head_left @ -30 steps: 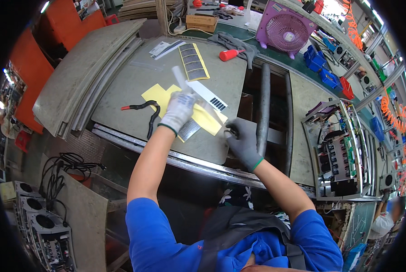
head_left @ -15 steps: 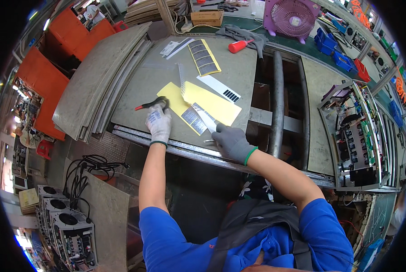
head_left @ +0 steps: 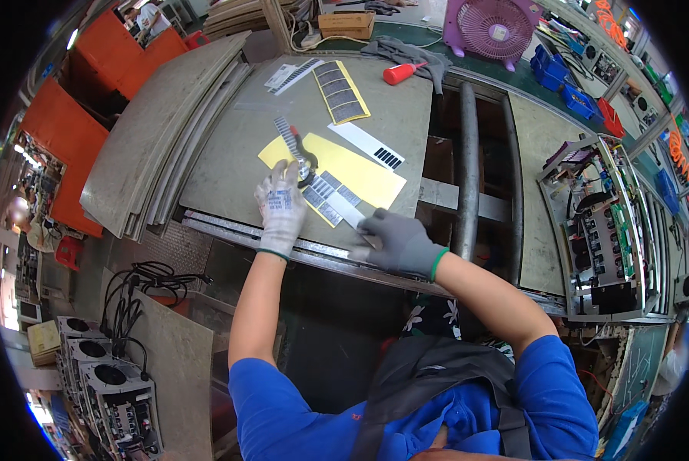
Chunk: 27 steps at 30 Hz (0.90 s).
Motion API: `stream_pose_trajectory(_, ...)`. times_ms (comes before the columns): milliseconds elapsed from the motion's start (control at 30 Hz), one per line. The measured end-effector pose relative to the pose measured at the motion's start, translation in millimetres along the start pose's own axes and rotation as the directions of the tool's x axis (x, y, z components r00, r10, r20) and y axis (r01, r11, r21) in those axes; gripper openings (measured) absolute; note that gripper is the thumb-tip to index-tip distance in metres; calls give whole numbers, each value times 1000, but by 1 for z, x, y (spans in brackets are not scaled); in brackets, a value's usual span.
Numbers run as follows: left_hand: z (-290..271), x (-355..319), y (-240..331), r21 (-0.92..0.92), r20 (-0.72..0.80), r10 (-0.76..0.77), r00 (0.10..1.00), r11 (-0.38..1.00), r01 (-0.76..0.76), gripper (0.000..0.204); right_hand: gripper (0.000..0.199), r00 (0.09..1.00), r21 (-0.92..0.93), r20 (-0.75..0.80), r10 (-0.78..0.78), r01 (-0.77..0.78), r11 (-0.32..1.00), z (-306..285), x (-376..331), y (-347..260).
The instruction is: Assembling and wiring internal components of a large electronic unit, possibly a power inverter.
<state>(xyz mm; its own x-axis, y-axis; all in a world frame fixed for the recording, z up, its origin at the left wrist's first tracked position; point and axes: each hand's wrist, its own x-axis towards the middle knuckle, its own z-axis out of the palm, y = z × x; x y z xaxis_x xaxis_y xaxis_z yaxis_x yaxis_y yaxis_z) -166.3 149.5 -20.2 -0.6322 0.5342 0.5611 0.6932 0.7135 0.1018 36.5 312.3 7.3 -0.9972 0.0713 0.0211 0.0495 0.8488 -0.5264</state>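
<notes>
With the pale strip (head_left: 344,207) lying across the yellow sheet (head_left: 371,178) on the desk (head_left: 225,146), I should tension it evenly, left hand (head_left: 281,203) at the dark curved piece (head_left: 307,167), right hand (head_left: 400,240) at its lower end, though I cannot tell whether either pinches.

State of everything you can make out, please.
Left hand: white-gloved, at the black-and-red item, grip unclear
Right hand: grey-gloved, fingers curled by the white strip's end, grip unclear
White strip: laid across dark labels
Yellow sheet: flat
Red bottle: on its side
Grey cloth: crumpled
Electronics chassis: open, innards exposed
Fan: upright, spinning unclear
</notes>
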Motion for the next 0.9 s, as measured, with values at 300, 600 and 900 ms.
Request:
stream_pose_trajectory(300, 2, -61, 16, -304, 206, 246, 947, 936, -177, 40, 24, 989, -245, -15, 147, -146, 958, 9, 85, -2)
stream_pose_trajectory(600, 1, -59, 15, -255, 267, 243, 932, 951, -175, 42, 21, 984, -396, 7, 176, -159, 905, 11, 94, -22)
stream_pose_trajectory(900, 1, -58, 15, -268, 266, 242, 933, 949, -169, 43, 24, 967, -370, 37, 251, -220, 903, 12, 95, -20)
